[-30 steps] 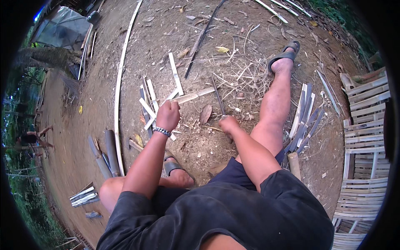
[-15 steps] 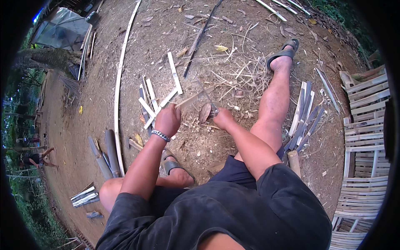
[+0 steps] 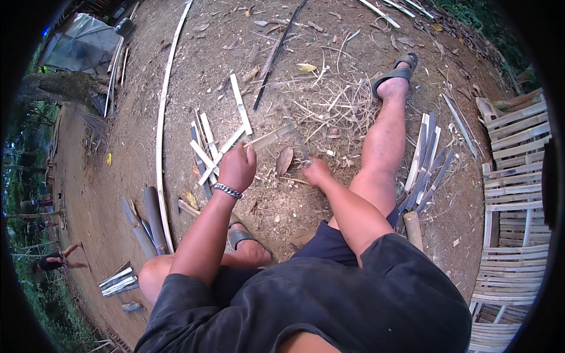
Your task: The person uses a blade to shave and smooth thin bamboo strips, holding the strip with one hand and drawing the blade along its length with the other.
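You were outdoors on bare brown dirt ground (image 3: 112, 159), scattered with dry leaves (image 3: 284, 160), in soft daylight. Right of you stood a slatted bamboo structure (image 3: 515, 207). Upper left, you had a greyish sheet (image 3: 85, 44) above a thick trunk (image 3: 65, 87). Foliage (image 3: 56, 317) lined your left; darker greenery (image 3: 479, 29) filled the top right.

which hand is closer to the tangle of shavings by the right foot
Right: the right hand, holding a knife, is on the person's side of the tangle of shavings. The left hand, holding a pale strip, is farther off, to its lower left.
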A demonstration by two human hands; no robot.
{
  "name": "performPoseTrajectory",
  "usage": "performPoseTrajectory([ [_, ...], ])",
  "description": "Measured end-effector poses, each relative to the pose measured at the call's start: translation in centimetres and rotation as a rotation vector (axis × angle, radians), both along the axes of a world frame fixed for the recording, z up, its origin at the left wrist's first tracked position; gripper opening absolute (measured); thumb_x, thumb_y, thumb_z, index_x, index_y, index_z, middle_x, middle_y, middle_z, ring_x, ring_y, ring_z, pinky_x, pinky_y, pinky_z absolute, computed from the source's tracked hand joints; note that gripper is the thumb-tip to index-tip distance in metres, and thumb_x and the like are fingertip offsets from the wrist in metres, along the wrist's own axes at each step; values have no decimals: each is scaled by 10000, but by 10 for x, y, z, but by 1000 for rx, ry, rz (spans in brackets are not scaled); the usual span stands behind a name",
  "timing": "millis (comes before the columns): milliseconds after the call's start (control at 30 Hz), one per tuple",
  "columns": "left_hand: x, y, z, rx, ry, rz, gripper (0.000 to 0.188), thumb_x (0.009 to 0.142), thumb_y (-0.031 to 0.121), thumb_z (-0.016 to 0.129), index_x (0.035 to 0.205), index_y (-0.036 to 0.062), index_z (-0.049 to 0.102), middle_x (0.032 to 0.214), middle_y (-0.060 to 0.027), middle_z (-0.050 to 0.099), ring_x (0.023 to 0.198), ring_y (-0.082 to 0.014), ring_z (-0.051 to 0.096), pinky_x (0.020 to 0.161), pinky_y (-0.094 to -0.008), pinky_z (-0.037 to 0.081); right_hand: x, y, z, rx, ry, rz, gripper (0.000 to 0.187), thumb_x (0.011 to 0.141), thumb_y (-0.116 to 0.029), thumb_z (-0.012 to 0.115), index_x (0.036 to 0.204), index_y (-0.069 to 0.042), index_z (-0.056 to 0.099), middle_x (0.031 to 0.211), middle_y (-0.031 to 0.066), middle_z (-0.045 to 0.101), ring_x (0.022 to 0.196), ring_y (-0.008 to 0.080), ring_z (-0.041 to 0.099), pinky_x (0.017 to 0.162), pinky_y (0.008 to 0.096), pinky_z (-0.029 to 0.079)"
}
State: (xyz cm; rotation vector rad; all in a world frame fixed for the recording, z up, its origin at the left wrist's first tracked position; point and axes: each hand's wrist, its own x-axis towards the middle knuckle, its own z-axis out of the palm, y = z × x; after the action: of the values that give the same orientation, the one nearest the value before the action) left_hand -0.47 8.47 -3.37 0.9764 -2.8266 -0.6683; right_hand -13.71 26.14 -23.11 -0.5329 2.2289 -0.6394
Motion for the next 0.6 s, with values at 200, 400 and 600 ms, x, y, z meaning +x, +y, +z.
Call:
performPoseTrajectory([
  [200,4,-14,-4,-10,34,213,407,932,314,543,1012,-64,671,787,-290,665,785,-435,672,751,-481,524,12,-5,4,-135,-377,-334,270,795,-207,669,986,-16,675,924,197,714,824,331,702,719,412,549],
  [400,12,-21,-7,62,-72,150,390,956,298,513,832,-46,650,779,-259,663,781,-414,659,741,-480,501,42,-15,79,-194,-118,52,231,834,-180,623,1032,-70,669,893,171,705,827,337,687,774,437,534],
  [600,11,-12,-17,186,-22,162,396,959,279,473,799,-54,617,777,-296,627,761,-439,625,727,-501,488,41,-20,122,-200,-145,169,215,875,-177,600,1073,-117,659,891,143,702,811,274,681,770,423,535],
])
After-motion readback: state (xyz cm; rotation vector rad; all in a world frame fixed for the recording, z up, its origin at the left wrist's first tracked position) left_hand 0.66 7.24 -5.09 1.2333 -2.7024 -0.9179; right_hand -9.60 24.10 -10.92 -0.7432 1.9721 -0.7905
